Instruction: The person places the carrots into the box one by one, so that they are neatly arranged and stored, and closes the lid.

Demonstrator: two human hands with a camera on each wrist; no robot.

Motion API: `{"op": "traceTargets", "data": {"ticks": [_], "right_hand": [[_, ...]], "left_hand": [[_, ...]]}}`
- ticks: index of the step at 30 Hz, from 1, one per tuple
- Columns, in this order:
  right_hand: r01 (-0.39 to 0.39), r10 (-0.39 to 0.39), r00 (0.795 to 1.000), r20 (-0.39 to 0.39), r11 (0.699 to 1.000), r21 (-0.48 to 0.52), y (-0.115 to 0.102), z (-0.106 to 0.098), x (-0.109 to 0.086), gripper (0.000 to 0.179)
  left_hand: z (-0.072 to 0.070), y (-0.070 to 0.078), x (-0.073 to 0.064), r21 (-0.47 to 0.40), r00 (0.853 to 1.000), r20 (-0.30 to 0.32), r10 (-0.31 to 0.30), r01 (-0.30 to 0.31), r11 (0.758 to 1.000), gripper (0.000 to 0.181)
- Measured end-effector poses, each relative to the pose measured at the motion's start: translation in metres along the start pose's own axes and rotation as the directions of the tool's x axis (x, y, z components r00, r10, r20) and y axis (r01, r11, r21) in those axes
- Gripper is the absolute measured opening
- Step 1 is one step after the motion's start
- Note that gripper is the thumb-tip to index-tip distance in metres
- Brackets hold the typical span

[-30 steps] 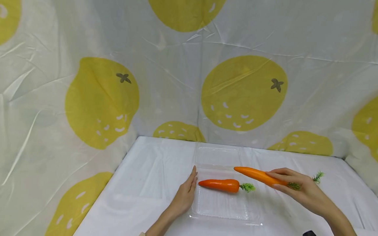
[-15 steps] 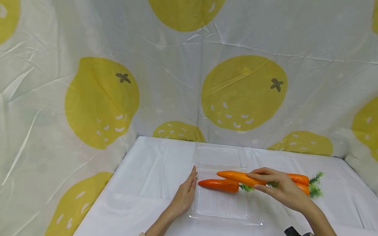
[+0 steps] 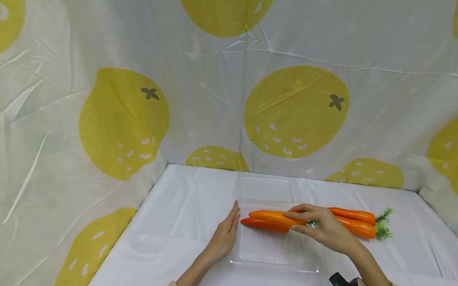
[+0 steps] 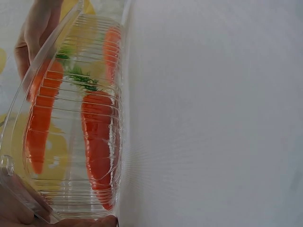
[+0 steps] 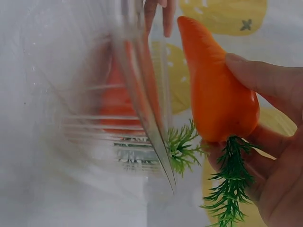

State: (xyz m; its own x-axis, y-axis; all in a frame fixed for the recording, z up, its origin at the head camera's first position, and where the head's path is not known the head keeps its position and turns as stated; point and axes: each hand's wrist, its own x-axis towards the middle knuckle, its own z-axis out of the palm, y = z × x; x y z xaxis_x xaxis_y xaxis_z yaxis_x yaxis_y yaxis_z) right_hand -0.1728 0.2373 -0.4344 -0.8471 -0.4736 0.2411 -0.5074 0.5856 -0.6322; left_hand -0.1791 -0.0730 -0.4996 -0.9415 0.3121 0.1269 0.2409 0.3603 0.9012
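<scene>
My right hand (image 3: 323, 228) pinches an orange carrot (image 3: 264, 215) with a dark green leafy top, thumb on one side and fingers on the other. That carrot hangs over the clear plastic clamshell container (image 3: 264, 252), whose lid (image 3: 264, 188) is folded back. Inside lies a redder carrot (image 4: 98, 137), its tip to the left; the held one partly covers it in the head view. In the right wrist view the held carrot (image 5: 218, 85) is apart from the container's rim. My left hand (image 3: 222, 238) touches the container's left side with straight fingers.
Two more carrots (image 3: 358, 229) with green tops lie on the white-covered table (image 3: 161, 246) right of the container, partly behind my right hand. A lemon-print cloth (image 3: 207, 99) hangs behind and along the left side.
My right hand has moved left with the orange carrot, from the container's right side to above the redder carrot. The two carrots on the right have come into view. My left hand stays put.
</scene>
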Motion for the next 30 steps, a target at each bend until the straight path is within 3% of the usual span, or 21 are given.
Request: {"op": "traceTargets", "data": {"ticks": [12, 30], "right_hand": [[0.009, -0.007, 1.000, 0.022, 0.996, -0.090, -0.006, 0.023, 0.003, 0.033], [0.064, -0.058, 0.995, 0.083, 0.995, -0.073, -0.004, 0.045, 0.008, 0.033]], "left_hand": [[0.001, 0.000, -0.002, -0.006, 0.999, -0.009, 0.031, -0.031, 1.000, 0.055], [0.000, 0.001, -0.002, 0.008, 0.999, -0.011, 0.035, -0.035, 0.999, 0.056]]}}
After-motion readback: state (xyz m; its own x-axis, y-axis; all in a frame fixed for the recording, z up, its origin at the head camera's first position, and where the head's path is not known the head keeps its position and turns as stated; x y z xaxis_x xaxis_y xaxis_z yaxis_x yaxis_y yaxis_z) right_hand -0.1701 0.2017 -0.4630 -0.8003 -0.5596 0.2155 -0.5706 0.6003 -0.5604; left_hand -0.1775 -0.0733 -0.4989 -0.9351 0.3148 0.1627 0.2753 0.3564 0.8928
